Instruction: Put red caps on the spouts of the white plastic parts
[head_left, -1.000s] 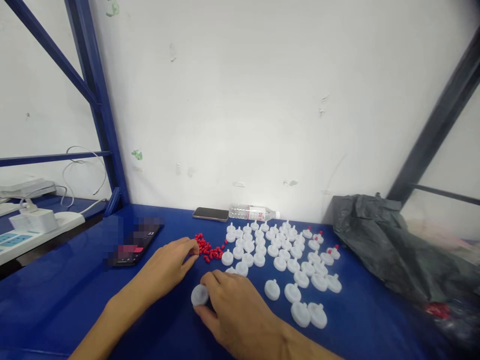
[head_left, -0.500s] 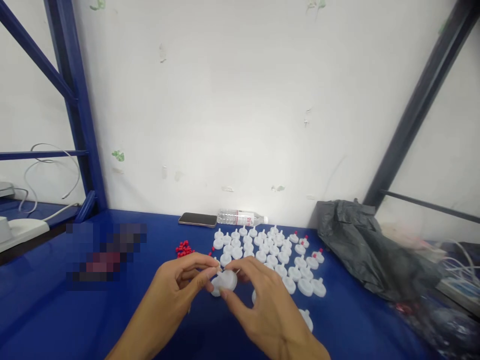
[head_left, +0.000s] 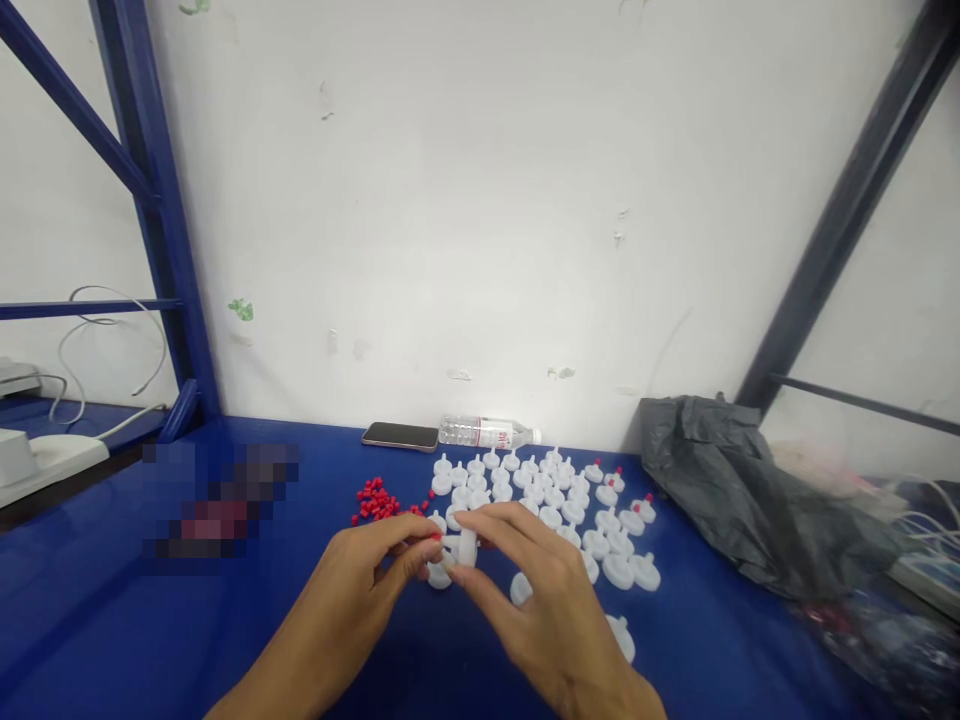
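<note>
Between thumb and fingers, my right hand (head_left: 536, 580) grips a white round plastic nozzle cap (head_left: 467, 548), turned so its narrow spout points left. My left hand (head_left: 382, 570) pinches a small red cap (head_left: 436, 538) at the spout's tip; whether it is seated there I cannot tell. Just below the fingers lies another white nozzle cap (head_left: 439, 575). Many similar white nozzle caps (head_left: 550, 517) stand spout-up behind and right of my right hand. A few at the right wear red tips (head_left: 649, 498). Loose red caps (head_left: 377, 498) form a pile beyond my left hand.
A phone (head_left: 400, 436) and a clear water bottle (head_left: 487, 432) lie by the wall on the blue table (head_left: 300, 640). At the right is a black plastic bag (head_left: 720, 480), with a clear plastic bag (head_left: 885, 640) nearer. A power strip (head_left: 60, 455) sits at far left.
The held white nozzle cap has turned from a tilted, face-on view to edge-on, spout leftward. A red cap now shows at my left fingertips. The view has shifted slightly.
</note>
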